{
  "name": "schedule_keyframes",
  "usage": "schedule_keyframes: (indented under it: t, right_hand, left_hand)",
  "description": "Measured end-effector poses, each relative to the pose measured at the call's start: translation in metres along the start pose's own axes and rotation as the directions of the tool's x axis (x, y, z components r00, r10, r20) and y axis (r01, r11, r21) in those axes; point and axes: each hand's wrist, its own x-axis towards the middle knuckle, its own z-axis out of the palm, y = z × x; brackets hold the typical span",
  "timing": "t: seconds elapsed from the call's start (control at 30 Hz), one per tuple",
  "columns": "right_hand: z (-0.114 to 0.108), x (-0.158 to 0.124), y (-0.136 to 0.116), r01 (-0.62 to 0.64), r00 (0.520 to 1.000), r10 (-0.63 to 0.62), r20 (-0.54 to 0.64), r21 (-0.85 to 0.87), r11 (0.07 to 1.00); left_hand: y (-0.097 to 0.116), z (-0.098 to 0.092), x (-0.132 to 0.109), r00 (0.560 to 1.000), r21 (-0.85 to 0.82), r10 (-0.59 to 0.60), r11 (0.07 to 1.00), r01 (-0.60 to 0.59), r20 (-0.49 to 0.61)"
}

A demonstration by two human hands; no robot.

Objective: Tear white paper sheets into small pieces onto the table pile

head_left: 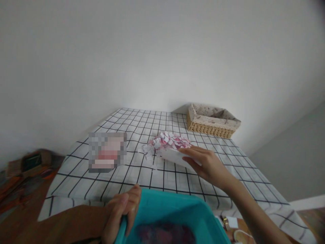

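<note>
My left hand [124,206] is wrapped round the rim of a teal plastic bin [175,200] at the table's front edge. Dark reddish contents, blurred, lie at the bottom of the bin. Over the table, my right hand [203,161] grips a white sheet of paper [175,156] between thumb and fingers, its edge standing against a heap of torn paper scraps [169,140], white and pink. The sheet's far end reaches under or beside the scraps; I cannot tell which. A few loose scraps lie left of the heap.
A wicker basket [212,130] with a patterned cloth lining stands at the back right of the table. A pixelated pinkish item [108,152] lies at the left. A checked cloth [149,118] covers the table, with a wall behind. Boxes [35,161] sit on the floor at left.
</note>
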Motion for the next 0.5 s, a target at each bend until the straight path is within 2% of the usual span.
schedule_keyframes:
  t: [0.3, 0.5]
  right_hand:
    - [0.002, 0.001, 0.004, 0.051, 0.998, -0.053, -0.027, -0.060, 0.997]
    - [-0.002, -0.008, 0.002, 0.056, 0.998, -0.057, -0.033, -0.036, 0.998]
  left_hand:
    - [-0.006, 0.003, -0.004, 0.998, -0.038, 0.017, 0.999, -0.019, -0.056]
    - [-0.004, 0.001, -0.002, 0.999, -0.038, -0.012, 0.999, 0.011, -0.045]
